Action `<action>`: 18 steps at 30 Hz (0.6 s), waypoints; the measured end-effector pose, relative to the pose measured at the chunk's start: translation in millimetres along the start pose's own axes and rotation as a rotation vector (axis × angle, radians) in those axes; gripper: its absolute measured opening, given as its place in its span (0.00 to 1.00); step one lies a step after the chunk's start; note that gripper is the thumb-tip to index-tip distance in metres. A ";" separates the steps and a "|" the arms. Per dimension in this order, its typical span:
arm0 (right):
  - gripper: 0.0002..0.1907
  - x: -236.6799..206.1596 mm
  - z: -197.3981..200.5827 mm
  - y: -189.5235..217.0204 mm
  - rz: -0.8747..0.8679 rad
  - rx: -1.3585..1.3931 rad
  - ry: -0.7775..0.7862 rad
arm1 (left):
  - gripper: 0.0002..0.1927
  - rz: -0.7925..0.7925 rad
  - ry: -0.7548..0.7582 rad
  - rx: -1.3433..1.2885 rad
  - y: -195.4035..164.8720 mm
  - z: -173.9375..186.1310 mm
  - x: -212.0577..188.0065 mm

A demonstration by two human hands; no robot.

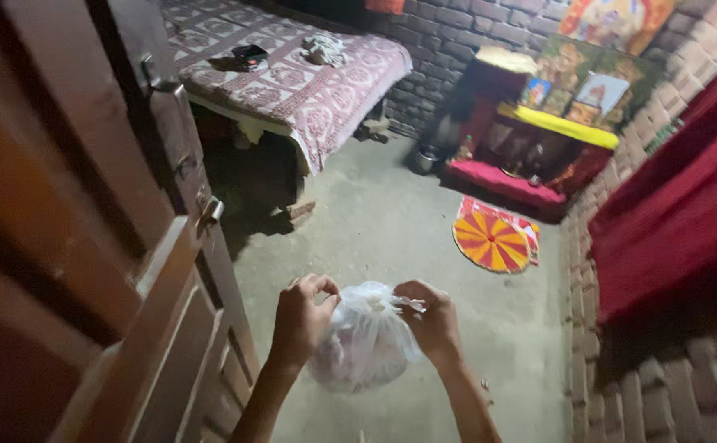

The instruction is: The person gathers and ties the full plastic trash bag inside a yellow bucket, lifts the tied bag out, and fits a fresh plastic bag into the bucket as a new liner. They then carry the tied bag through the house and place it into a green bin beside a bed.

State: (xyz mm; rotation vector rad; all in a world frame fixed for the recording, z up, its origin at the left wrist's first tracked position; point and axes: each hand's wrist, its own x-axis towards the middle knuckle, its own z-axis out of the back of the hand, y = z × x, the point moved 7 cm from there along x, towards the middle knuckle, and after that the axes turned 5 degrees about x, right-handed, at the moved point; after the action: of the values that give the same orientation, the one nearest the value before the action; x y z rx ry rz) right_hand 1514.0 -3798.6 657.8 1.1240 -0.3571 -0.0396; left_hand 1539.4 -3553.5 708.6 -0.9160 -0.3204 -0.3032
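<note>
At lower centre, my left hand [299,320] and right hand [432,320] pinch the knotted neck of the plastic bag [365,344]; I'd pull the 2 strands apart gently, keeping it upright.

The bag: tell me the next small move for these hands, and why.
Probably pull the two pinched ends apart. Both the left hand and the right hand grip the bunched neck of the bag, which hangs full below them above the floor. Whether the knot is being tied or loosened cannot be told.
</note>
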 end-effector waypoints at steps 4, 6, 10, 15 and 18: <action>0.15 76.1 -31.7 -49.4 0.010 0.112 0.120 | 0.04 0.004 -0.065 0.040 32.6 -21.9 50.4; 0.14 119.8 -55.5 -77.8 -0.046 0.260 0.235 | 0.03 0.009 -0.116 0.082 48.1 -31.0 75.4; 0.15 190.4 -102.0 -104.6 0.048 0.356 0.444 | 0.02 0.222 -0.137 0.131 91.7 -46.8 115.3; 0.12 269.4 -141.9 -101.2 0.030 0.218 0.518 | 0.03 0.261 -0.266 0.169 119.1 -52.9 157.9; 0.12 296.7 -159.0 -77.5 0.149 0.186 0.526 | 0.03 0.294 -0.322 0.207 129.8 -44.7 174.5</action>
State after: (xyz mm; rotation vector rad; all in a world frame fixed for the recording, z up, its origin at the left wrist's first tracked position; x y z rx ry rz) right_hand 1852.8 -3755.7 605.5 1.2399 0.0292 0.4211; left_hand 1754.9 -3536.1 658.5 -0.7927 -0.4972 0.1492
